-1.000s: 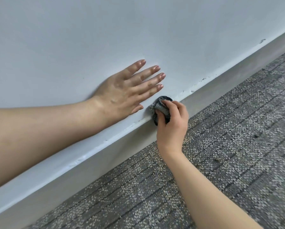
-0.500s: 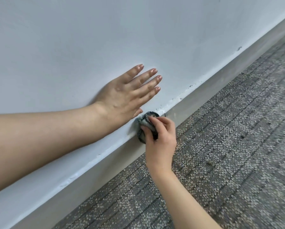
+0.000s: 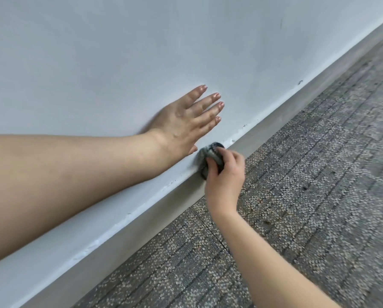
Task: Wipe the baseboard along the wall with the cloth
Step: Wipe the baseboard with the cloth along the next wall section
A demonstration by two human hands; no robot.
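A grey baseboard (image 3: 155, 221) runs diagonally from lower left to upper right along the foot of a white wall (image 3: 119, 63). My right hand (image 3: 225, 181) grips a small bunched grey and dark cloth (image 3: 208, 155) and presses it against the baseboard's top edge. My left hand (image 3: 186, 122) lies flat on the wall just above the cloth, fingers straight and spread. Most of the cloth is hidden under my right fingers.
Grey speckled carpet tiles (image 3: 297, 196) cover the floor to the right of the baseboard. Chipped paint (image 3: 243, 127) marks the wall's lower edge beyond the cloth, and a small dark scuff (image 3: 300, 82) sits farther along.
My right hand has slid the cloth left along the baseboard, away from the chipped paint. My left hand has stayed flat on the wall. The view has shifted.
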